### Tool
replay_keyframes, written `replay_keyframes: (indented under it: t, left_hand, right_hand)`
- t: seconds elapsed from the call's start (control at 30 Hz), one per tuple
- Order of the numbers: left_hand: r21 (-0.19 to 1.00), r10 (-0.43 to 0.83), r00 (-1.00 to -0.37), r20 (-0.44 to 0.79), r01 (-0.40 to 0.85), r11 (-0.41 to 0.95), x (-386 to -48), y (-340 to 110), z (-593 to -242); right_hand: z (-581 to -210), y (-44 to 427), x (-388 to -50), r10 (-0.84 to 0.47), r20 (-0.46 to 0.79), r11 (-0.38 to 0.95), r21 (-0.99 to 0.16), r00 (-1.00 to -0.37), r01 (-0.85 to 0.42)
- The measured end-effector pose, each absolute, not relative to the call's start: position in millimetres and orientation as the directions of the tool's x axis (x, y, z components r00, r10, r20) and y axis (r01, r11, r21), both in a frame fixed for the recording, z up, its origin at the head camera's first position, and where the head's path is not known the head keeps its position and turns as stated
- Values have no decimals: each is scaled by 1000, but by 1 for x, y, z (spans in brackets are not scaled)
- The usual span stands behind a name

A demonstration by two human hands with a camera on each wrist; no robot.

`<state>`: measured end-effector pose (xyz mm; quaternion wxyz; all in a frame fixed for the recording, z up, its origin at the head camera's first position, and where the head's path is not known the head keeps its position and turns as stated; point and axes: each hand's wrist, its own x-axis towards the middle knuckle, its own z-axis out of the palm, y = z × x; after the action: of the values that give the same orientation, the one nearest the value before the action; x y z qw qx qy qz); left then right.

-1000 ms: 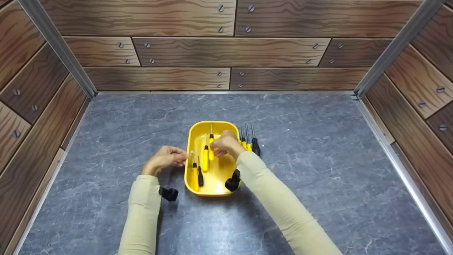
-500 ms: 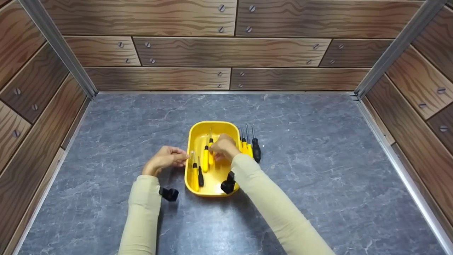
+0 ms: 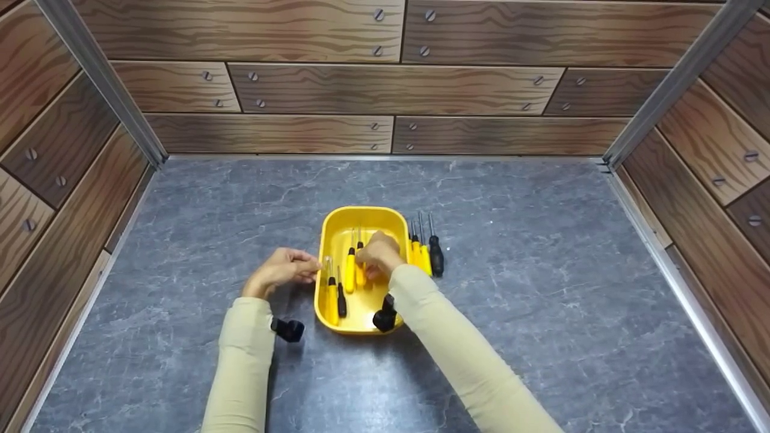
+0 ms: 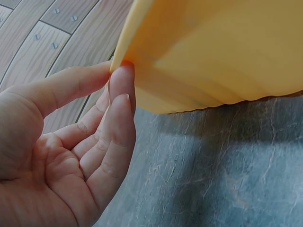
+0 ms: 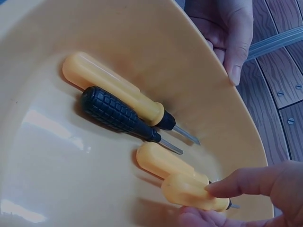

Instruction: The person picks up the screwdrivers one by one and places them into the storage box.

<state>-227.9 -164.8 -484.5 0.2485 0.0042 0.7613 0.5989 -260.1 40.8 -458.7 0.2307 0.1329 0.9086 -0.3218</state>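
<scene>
A yellow plastic tray (image 3: 319,300) stands on the grey surface. My left hand (image 3: 280,272) pinches its left rim between thumb and fingers, as the left wrist view shows. Inside the tray, my right hand (image 3: 380,252) pinches a yellow-handled screwdriver (image 5: 184,190) between thumb and fingers. Right beside this one lies another yellow-handled screwdriver (image 3: 350,272). Nearer the tray's left wall rest a third yellow-handled screwdriver (image 5: 111,87) and a small black-handled screwdriver (image 5: 113,112), side by side. The right hand's fingertips are partly hidden in the head view.
Just outside the tray's right wall lie several more screwdrivers, among them a yellow-handled screwdriver (image 3: 425,258) and a thick black-handled screwdriver (image 3: 437,255). Wood-patterned walls (image 3: 391,90) enclose the grey surface (image 3: 541,270) at the back and sides.
My right hand has moved toward me inside the tray, bringing the pinched screwdriver down alongside its neighbour. My left hand stays at the rim.
</scene>
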Motion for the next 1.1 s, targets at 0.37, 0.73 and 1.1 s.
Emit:
replay_keyframes:
  t: [0.37, 0.73, 1.1]
  left_hand:
    - [927, 321, -882, -345, -267, 262, -227, -166, -485]
    - [917, 305, -881, -361, -276, 287, -228, -164, -486]
    - [916, 304, -878, -369, -288, 281, -229, -165, -486]
  right_hand:
    - [-465, 39, -259, 91, -525, 773, -498, -846, 392]
    - [-467, 39, -260, 91, -517, 787, -487, -851, 379]
    - [-465, 37, -259, 100, -556, 721, -531, -825, 445]
